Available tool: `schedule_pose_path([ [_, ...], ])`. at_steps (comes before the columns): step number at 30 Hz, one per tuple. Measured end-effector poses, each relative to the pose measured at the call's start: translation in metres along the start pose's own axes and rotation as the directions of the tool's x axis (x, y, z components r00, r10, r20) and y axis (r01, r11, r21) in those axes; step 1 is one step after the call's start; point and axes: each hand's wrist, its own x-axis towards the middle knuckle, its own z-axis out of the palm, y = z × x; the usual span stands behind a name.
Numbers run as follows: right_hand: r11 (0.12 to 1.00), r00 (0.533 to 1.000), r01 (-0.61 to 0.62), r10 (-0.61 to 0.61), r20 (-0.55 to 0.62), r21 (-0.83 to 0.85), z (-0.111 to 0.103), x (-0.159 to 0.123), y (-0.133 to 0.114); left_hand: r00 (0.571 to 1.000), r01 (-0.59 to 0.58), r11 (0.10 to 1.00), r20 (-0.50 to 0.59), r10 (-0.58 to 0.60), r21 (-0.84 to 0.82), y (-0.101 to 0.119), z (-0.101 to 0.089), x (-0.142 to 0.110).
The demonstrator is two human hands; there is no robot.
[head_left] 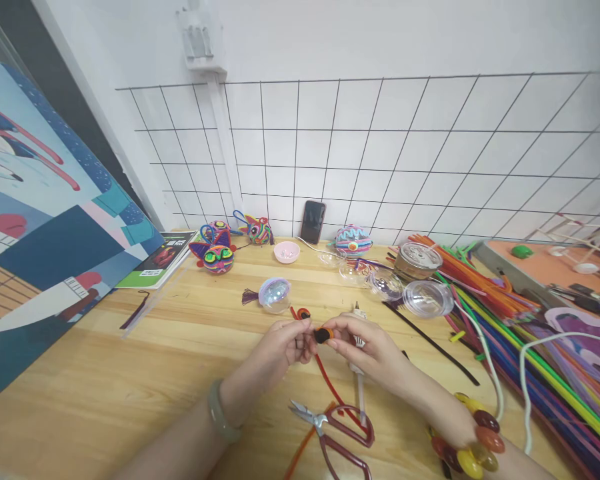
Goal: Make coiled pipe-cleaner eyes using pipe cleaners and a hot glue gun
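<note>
In front of me, a small black coil of pipe cleaner with an orange outer edge is pinched between both hands. My left hand has its thumb and fingertips closed at the coil's left side. My right hand grips the coil from the right between thumb and fingers. A red pipe cleaner runs over the table below the hands, and a red curl lies just beyond them. Red-handled scissors rest nearer to me, blades apart. A glue gun is partly hidden behind my right hand.
A clear ball with a tassel lies ahead. Behind stand colourful ornaments, a pink dish and a phone. Bundled pipe cleaners, a white cord and a clear container are on the right.
</note>
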Motion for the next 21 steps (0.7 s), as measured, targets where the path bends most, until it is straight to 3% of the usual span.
schedule_pose_path([
  [8,1.0,0.999,0.0,0.0,-0.033,-0.002,-0.0031,-0.0001,0.0002,0.995,-0.078,0.997,-0.053,0.08,0.028,-0.0004,-0.001,0.0035],
  [16,0.998,0.997,-0.041,0.043,-0.066,0.038,-0.0086,0.0001,-0.001,0.984,-0.122,0.98,-0.111,0.14,0.158,-0.0038,-0.0034,0.008],
  [21,0.998,0.996,-0.046,0.05,-0.08,0.044,-0.01,-0.0001,-0.0008,0.982,-0.11,0.989,-0.14,0.123,0.096,-0.0011,-0.0026,0.008],
])
